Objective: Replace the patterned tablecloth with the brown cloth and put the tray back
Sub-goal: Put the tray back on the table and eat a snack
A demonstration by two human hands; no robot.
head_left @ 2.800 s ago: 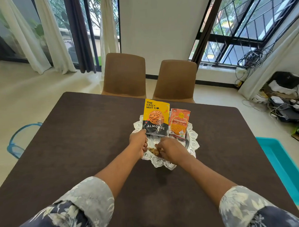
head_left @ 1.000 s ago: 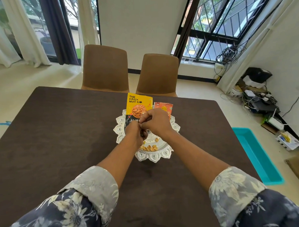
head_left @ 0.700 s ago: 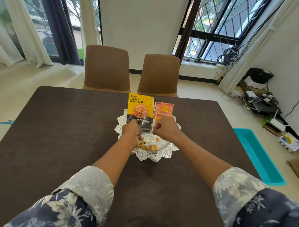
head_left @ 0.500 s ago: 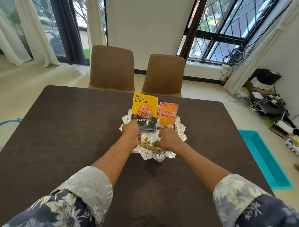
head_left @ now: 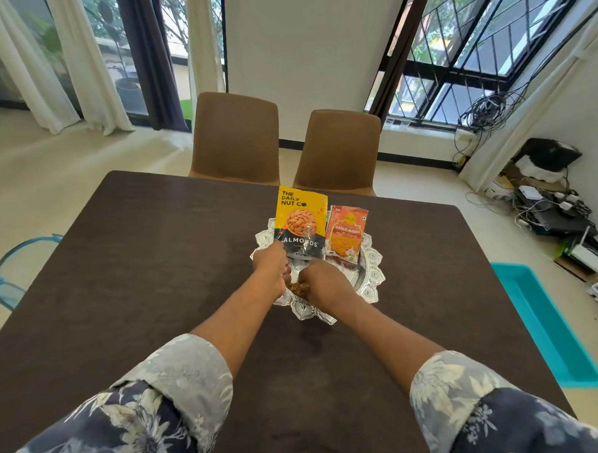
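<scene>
Brown cloth [head_left: 155,266] covers the bench, and the tray [head_left: 375,274] stands on it, toward the far side. A second ago my right hand [head_left: 322,283] was raised above the left. It has since dropped into the tray's near half, close beside my left hand [head_left: 270,272]. Both hands are curled, knuckles up; whether either grips anything, I cannot tell. Judgement: cloth replaced, tray returned, only tidying remains.

Silver tray [head_left: 374,275] on brown cloth [head_left: 155,266]

Tray [head_left: 375,278] on brown cloth [head_left: 155,266], left hand [head_left: 270,272] and right hand [head_left: 322,284] over it
</scene>
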